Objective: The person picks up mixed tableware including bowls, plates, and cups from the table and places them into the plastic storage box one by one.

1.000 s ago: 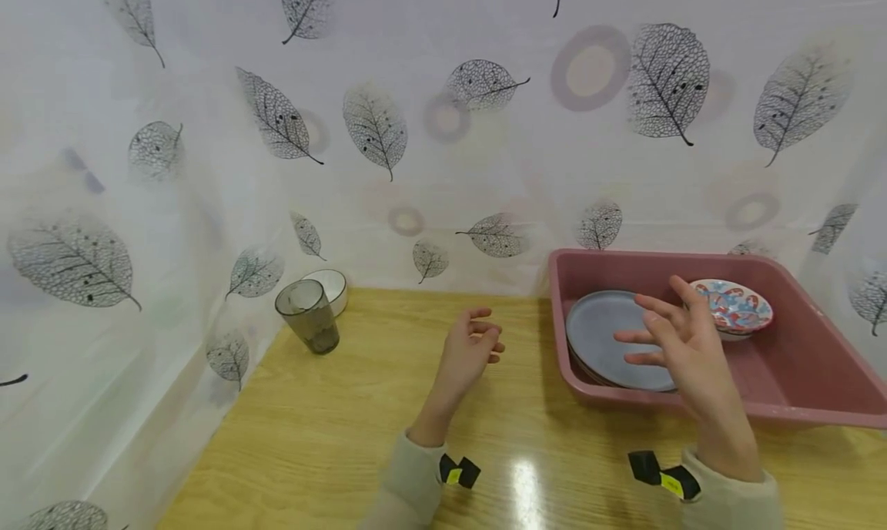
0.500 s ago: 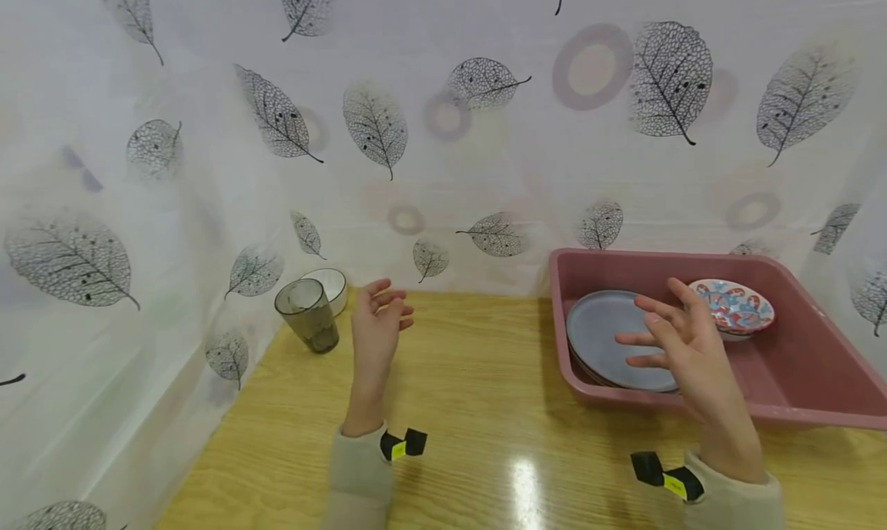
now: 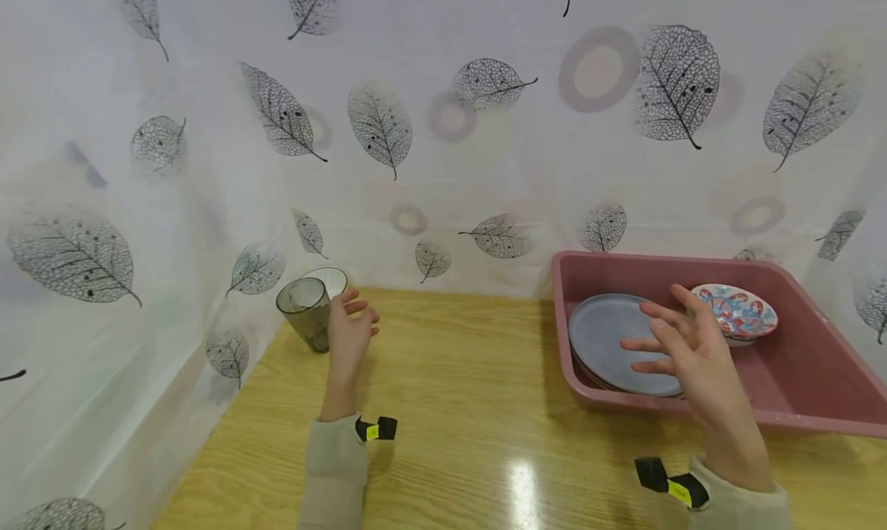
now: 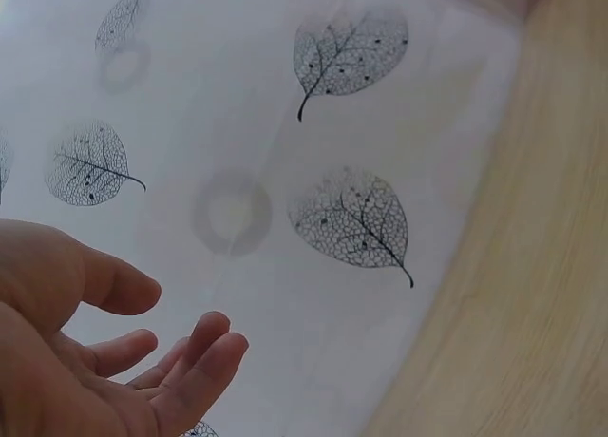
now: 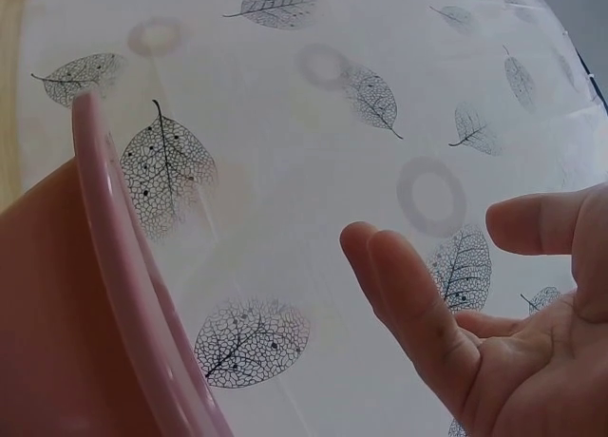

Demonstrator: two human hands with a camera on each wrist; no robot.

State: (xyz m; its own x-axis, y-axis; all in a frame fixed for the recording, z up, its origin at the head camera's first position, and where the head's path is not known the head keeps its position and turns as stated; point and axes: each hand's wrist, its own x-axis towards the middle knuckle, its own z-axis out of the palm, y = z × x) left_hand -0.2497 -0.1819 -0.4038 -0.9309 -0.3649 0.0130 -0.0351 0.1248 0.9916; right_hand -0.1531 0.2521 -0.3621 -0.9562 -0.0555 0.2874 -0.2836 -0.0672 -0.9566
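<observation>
My left hand [image 3: 349,337] is beside the smoky grey glass [image 3: 305,303], overlapping its right edge in the head view; whether they touch I cannot tell. Its fingers are loosely bent with nothing between them, as the left wrist view also shows the hand [image 4: 104,351] holding nothing. Behind the glass stands a white bowl [image 3: 336,278] with a dark rim, partly hidden. My right hand [image 3: 703,368] hovers over the front of the pink basin [image 3: 797,418], fingers spread. Inside the basin lie stacked grey-blue plates [image 3: 603,337] and a red-and-blue patterned bowl [image 3: 738,310].
The wooden table [image 3: 443,407] runs up to a white curtain [image 3: 485,168] printed with leaves, at the back and left. The basin's raised rim [image 5: 123,275] crosses the left of the right wrist view.
My left hand has moved left across the table, from near the middle to beside the glass. My right hand has stayed nearly still above the basin. The dishes have not moved.
</observation>
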